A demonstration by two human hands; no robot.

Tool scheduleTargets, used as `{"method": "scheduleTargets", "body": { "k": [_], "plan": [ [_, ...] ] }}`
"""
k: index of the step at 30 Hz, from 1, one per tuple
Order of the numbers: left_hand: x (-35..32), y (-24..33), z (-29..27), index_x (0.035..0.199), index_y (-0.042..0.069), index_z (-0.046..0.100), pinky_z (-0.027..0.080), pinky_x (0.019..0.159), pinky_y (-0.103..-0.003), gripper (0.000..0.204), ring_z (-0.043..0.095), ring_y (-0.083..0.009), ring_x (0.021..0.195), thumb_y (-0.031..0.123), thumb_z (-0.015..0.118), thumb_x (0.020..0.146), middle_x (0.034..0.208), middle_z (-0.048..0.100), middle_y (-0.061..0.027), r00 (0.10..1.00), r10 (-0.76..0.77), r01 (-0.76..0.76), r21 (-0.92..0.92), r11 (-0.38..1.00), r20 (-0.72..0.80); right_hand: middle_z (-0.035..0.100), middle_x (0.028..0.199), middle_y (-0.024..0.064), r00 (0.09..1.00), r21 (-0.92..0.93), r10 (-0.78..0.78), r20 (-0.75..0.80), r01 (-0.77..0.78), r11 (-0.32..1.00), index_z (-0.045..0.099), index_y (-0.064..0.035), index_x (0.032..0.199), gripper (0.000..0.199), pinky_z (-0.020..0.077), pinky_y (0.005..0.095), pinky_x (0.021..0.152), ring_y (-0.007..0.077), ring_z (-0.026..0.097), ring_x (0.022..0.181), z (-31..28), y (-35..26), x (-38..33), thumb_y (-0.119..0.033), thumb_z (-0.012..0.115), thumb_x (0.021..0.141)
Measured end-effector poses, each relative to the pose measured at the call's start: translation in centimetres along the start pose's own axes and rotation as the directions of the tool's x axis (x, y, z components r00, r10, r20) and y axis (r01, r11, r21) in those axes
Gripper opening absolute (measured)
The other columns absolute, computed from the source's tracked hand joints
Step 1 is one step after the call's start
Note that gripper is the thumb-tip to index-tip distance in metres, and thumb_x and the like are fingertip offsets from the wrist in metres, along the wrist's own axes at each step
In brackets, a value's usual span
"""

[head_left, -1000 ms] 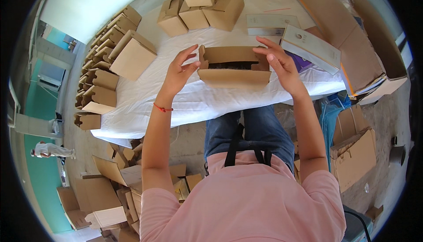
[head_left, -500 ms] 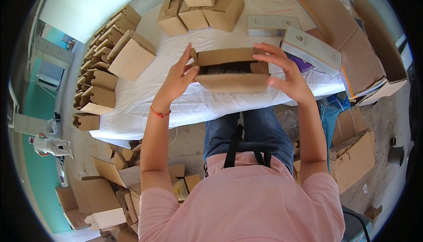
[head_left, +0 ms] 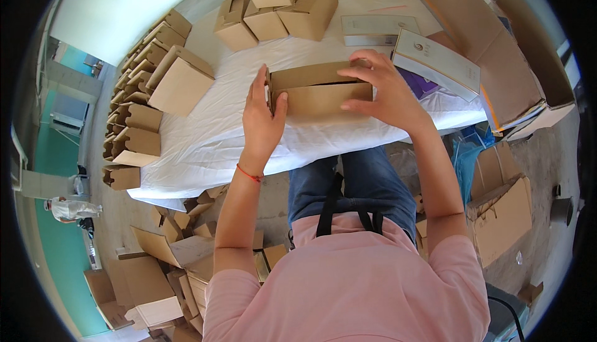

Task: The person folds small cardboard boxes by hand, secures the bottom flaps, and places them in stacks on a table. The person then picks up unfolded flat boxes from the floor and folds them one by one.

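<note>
A small brown cardboard box (head_left: 317,104) sits near the front edge of the white-covered table. Its long flaps are folded inward and almost meet, leaving a thin dark gap. At the box's left end, my left hand (head_left: 263,117) holds the side, thumb at the near corner and fingers along the end. My right hand (head_left: 388,93) grips the right end, its fingers over the far edge and its thumb on the near side. What lies inside is hidden.
Several open cartons (head_left: 140,118) line the table's left side, with closed boxes (head_left: 267,23) at the back. White flat boxes (head_left: 437,62) lie by a big open carton (head_left: 510,71) on the right. Flattened cardboard (head_left: 149,280) litters the floor. A person (head_left: 73,209) is far left.
The box's flaps have come down over its opening, covering the dark contents. My hands have closed in on both its ends, the right one moving inward.
</note>
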State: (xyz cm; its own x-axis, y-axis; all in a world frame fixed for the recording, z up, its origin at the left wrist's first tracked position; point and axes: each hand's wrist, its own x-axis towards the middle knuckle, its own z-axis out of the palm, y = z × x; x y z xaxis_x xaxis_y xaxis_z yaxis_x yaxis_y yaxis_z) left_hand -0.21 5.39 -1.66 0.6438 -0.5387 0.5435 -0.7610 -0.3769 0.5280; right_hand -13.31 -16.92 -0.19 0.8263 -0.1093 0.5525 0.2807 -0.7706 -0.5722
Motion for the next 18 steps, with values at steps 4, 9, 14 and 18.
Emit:
{"method": "scheduleTargets", "body": {
  "k": [4, 9, 14, 18],
  "plan": [
    [0.9, 0.5, -0.1, 0.132, 0.002, 0.048, 0.043, 0.098, -0.041, 0.047, 0.048, -0.0388, 0.122, 0.012, 0.061, 0.088, 0.136, 0.046, -0.0228, 0.997, 0.076, -0.077, 0.039, 0.996, 0.023, 0.053, 0.101, 0.0047, 1.000, 0.163, 0.014, -0.007, -0.013, 0.987, 0.061, -0.0017, 0.081, 0.018, 0.0435, 0.0309, 0.073, 0.0197, 0.050, 0.091, -0.1, 1.7, 1.3, -0.016, 0.072, 0.082],
    [0.8, 0.6, -0.8, 0.125, 0.003, 0.053, 0.044, 0.097, -0.039, 0.039, 0.046, -0.0385, 0.125, 0.018, 0.060, 0.090, 0.140, 0.043, -0.0224, 0.995, 0.036, -0.034, -0.022, 0.999, 0.088, 0.050, 0.076, 0.0035, 0.992, 0.355, 0.079, -0.095, -0.041, 0.934, 0.047, -0.0024, 0.064, 0.034, 0.0386, 0.0272, 0.061, 0.0135, 0.047, 0.071, -0.5, 4.0, 1.3, -0.014, 0.072, 0.084],
    [0.6, -0.4, -0.4, 0.129, 0.005, 0.053, 0.044, 0.096, -0.038, 0.042, 0.046, -0.0373, 0.125, 0.021, 0.059, 0.091, 0.142, 0.040, -0.0221, 0.993, 0.111, -0.111, -0.017, 0.994, 0.042, 0.052, 0.072, 0.0006, 0.966, 0.609, 0.229, -0.124, -0.108, 0.786, 0.049, -0.0038, 0.066, 0.029, 0.0381, 0.0237, 0.060, 0.0082, 0.046, 0.065, -0.5, 6.6, -0.5, -0.010, 0.072, 0.084],
    [1.1, 0.1, 0.2, 0.139, 0.005, 0.043, 0.044, 0.099, -0.038, 0.052, 0.045, -0.0361, 0.127, 0.019, 0.058, 0.091, 0.144, 0.039, -0.0195, 0.986, 0.146, -0.154, 0.111, 0.982, 0.081, 0.060, 0.099, 0.0034, 0.957, 0.752, 0.284, -0.066, -0.140, 0.644, 0.060, -0.0044, 0.094, 0.018, 0.0470, 0.0267, 0.078, 0.0120, 0.056, 0.089, -0.5, 7.0, -1.4, -0.009, 0.073, 0.083]
  ]
}}
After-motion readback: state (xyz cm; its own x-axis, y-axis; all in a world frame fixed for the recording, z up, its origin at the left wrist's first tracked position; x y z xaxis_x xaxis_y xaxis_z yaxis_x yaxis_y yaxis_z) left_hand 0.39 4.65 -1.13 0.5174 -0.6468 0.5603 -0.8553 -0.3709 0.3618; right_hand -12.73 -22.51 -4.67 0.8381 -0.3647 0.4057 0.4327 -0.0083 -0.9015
